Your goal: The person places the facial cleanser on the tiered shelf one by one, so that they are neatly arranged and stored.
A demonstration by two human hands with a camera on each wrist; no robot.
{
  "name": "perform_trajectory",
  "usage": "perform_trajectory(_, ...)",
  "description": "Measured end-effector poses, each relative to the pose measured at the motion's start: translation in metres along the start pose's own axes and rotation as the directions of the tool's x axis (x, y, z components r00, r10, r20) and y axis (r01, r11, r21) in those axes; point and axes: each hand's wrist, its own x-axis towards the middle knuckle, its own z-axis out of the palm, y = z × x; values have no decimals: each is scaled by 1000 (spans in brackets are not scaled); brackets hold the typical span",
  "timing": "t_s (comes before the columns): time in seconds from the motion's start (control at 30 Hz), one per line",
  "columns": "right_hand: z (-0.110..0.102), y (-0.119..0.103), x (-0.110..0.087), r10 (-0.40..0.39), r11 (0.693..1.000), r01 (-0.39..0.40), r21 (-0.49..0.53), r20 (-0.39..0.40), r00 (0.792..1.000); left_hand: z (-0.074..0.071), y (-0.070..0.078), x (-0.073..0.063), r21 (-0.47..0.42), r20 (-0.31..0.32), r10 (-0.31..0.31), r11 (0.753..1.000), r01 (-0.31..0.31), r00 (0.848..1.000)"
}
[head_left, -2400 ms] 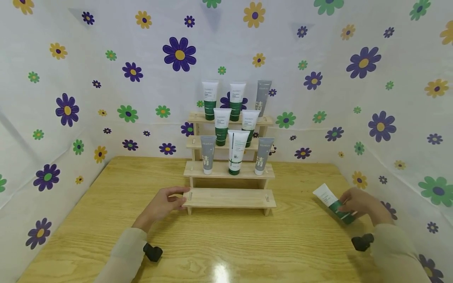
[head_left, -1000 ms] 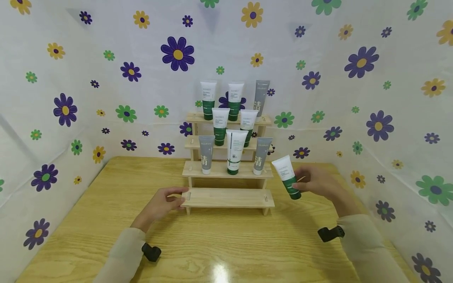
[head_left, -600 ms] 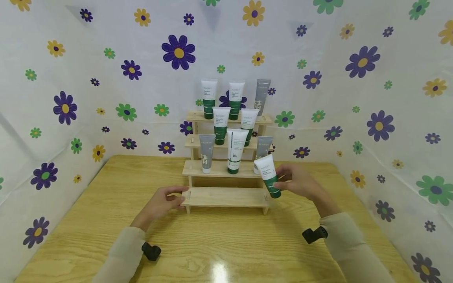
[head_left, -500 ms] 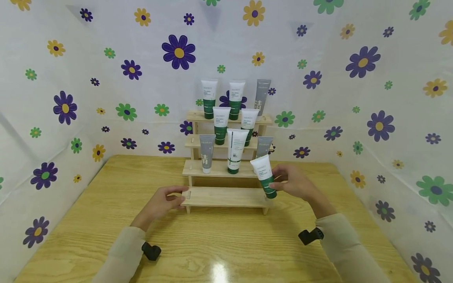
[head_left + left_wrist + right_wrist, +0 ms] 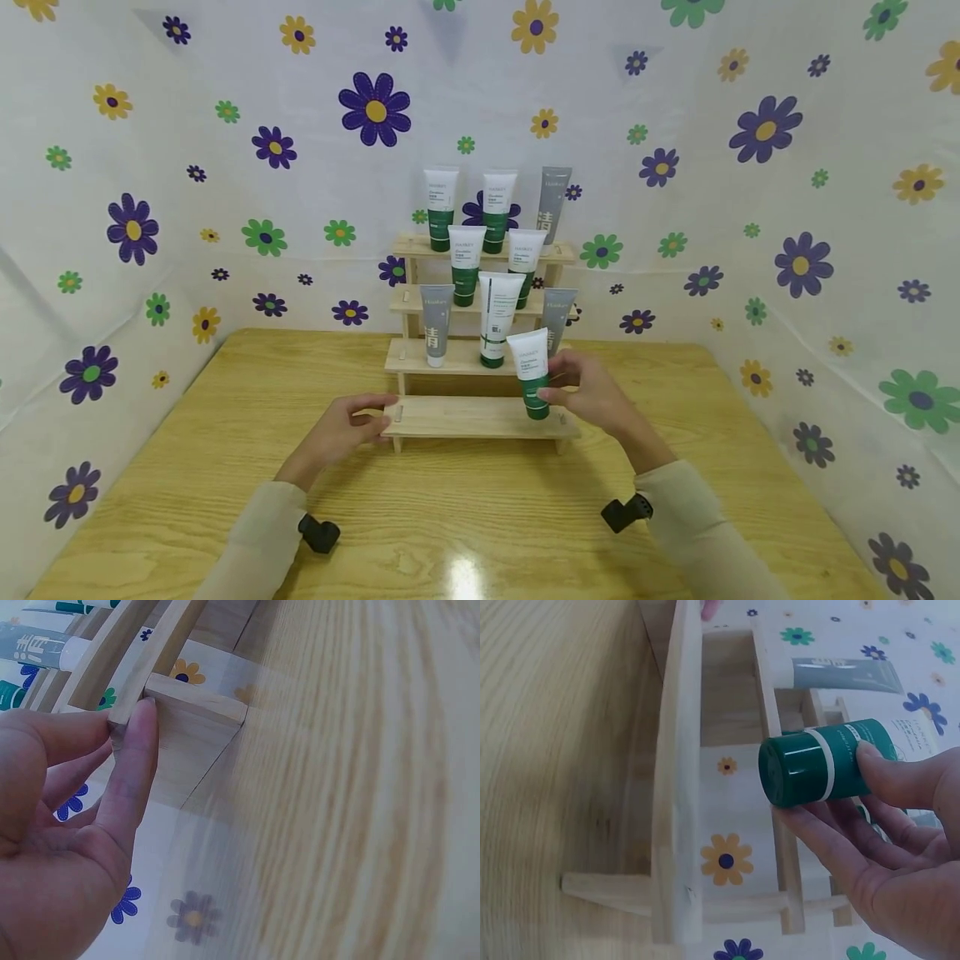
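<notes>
My left hand [image 5: 337, 435] pinches the left end of the lowest board of a tiered wooden display stand [image 5: 457, 417]; the left wrist view shows thumb and fingers at the board's end [image 5: 161, 656]. In my right hand [image 5: 596, 398] is a squeeze tube [image 5: 530, 367], white above and green below, held slightly tilted with its cap down. The tube is over the right part of the lowest step. In the right wrist view its green cap [image 5: 784, 769] is apart from the lowest board [image 5: 676, 795]. Behind it stands a grey tube [image 5: 558, 312], partly hidden.
On the third step are another grey tube [image 5: 437, 321] and a tall white tube [image 5: 498, 317]. Several more tubes stand on the two upper steps, among them a white-and-green one [image 5: 466, 258]. The stand rests on a wood-grain table [image 5: 420, 517], with flowered cloth [image 5: 300, 208] behind and beside it.
My right hand has carried the white-and-green tube leftward from the right side of the table to over the lowest step, turning it more upright. My left hand has stayed at the stand.
</notes>
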Motion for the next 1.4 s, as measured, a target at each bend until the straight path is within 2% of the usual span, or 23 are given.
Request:
perform_trajectory(0.23, 20, 0, 3, 25, 999, -23, 46, -46, 999, 1, -1, 0, -6, 5, 10, 1000, -10, 1000)
perform_trajectory(0.5, 35, 0, 7, 11, 993, -2, 115, -76, 997, 3, 0, -1, -7, 3, 28, 1000, -28, 1000)
perform_trajectory(0.73, 49, 1, 12, 24, 991, -9, 131, -115, 993, 1, 0, -2, 1, -12, 2, 1000, -2, 1000)
perform_trajectory(0.9, 59, 2, 14, 27, 987, -3, 161, -151, 988, 0, 0, -2, 5, -10, 6, 1000, -6, 1000)
perform_trajectory(1.2, 70, 3, 16, 37, 981, -3, 195, -170, 985, 0, 0, -1, -2, -7, 10, 1000, -10, 1000)
perform_trajectory(1.4, 73, 6, 15, 14, 976, 25, 218, -174, 985, 1, 1, -1, -1, -6, 22, 1000, -22, 1000)
